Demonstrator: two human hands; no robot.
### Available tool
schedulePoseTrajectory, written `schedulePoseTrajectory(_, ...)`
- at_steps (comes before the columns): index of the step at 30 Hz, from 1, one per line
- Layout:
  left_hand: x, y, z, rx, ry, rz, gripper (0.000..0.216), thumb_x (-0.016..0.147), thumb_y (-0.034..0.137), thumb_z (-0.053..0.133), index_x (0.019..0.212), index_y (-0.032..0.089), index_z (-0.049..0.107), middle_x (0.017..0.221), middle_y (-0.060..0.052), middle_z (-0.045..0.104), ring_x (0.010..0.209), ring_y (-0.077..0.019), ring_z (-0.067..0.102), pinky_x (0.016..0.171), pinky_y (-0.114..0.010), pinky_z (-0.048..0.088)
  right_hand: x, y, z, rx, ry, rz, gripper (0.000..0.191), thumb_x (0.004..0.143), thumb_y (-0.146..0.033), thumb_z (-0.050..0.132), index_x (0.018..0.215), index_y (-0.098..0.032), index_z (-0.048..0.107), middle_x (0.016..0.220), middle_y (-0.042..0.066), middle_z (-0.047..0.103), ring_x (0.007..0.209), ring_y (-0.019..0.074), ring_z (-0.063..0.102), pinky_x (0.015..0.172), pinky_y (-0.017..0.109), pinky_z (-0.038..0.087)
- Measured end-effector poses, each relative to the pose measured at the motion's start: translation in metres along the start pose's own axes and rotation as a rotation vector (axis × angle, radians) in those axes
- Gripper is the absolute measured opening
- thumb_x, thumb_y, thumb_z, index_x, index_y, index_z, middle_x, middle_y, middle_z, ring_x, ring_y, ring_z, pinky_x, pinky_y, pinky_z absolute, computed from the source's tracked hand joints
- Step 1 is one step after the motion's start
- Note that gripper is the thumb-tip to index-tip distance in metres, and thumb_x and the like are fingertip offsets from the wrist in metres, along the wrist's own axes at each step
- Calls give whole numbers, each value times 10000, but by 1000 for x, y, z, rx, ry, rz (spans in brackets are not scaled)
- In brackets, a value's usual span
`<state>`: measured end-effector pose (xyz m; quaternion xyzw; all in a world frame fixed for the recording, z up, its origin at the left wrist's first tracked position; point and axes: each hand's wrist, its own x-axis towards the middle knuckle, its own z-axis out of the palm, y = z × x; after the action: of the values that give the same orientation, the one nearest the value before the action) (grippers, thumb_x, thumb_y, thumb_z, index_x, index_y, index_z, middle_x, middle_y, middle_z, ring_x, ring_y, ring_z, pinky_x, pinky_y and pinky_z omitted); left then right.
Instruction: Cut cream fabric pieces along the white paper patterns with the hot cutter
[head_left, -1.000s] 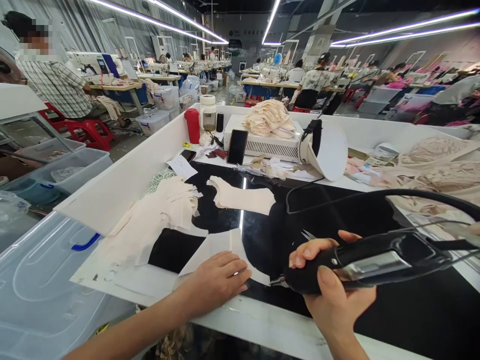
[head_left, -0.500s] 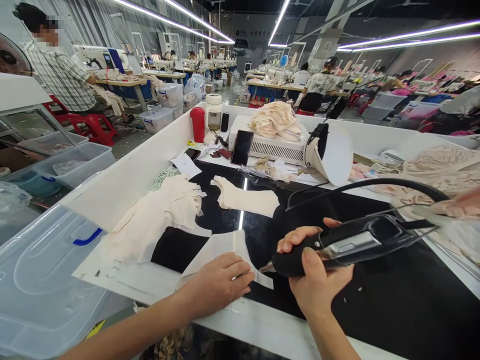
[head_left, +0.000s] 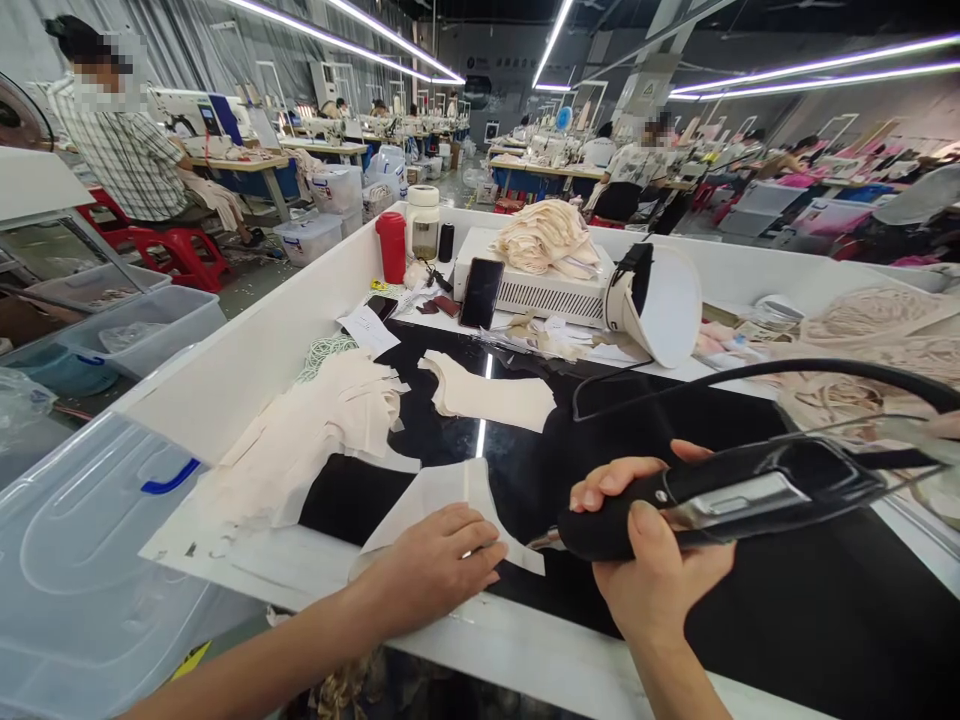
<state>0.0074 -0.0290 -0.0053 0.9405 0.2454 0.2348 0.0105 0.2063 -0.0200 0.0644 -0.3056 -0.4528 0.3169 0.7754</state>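
Observation:
My left hand [head_left: 442, 555] lies flat, fingers stretched out, on a pale fabric piece [head_left: 450, 490] with a seam-like strip. My right hand [head_left: 645, 545] is wrapped round the black handle of what looks like a corded iron [head_left: 720, 500]. Its narrow metal tip is close to the fabric's right edge; whether they touch, I cannot tell. Another cream fabric piece [head_left: 491, 392], seemingly several layers thick, lies farther back on the glossy black work surface [head_left: 810, 620]. To the left spreads a heap of cream fabric pieces [head_left: 322, 420].
A white box [head_left: 551, 298] carrying crumpled fabric stands behind, with a phone [head_left: 481, 293] leaning on it. Nearby are a red cup [head_left: 391, 247] and a white lamp-like cone [head_left: 671, 305]. A black cable [head_left: 817, 368] arches at right. A clear lidded bin [head_left: 97, 560] stands left.
My right hand has drawn the iron slightly to the right, away from my left hand. My left hand and the fabric under it stay nearly the same.

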Motion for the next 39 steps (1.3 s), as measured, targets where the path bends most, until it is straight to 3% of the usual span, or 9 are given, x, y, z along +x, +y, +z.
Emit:
schedulePoseTrajectory(6,0,0,-2,-1,-25,4,221,1064,212,570,1257,115,615,1147,-98,689,1094,-224,669,1090,-421,546,-3,2,-6,-35,-5,10,462,856,-257,782,1270,-294,581,799,-46,654,609,147,612,579,324,569)
schedulePoseTrajectory(14,0,0,-4,-4,-9,5,221,1059,205,575,1256,118,625,1162,-94,699,1094,-229,664,1083,-420,553,-3,-4,3,15,7,23,445,862,-260,786,1259,-294,589,786,-40,659,600,151,613,551,317,561)
schedulePoseTrajectory(23,1,0,-4,12,26,1,259,1113,226,466,1291,126,626,1141,-83,710,1075,-220,673,1068,-405,545,-16,3,5,-14,-90,30,449,910,-280,752,1307,-313,544,814,-39,635,628,156,619,574,328,563)
schedulePoseTrajectory(39,1,0,-5,21,15,11,201,1063,194,566,1231,115,643,1140,-98,708,1069,-223,666,1046,-407,573,-11,-8,-2,-18,-21,18,444,869,-295,796,1264,-298,594,777,-39,649,587,157,622,529,322,562)
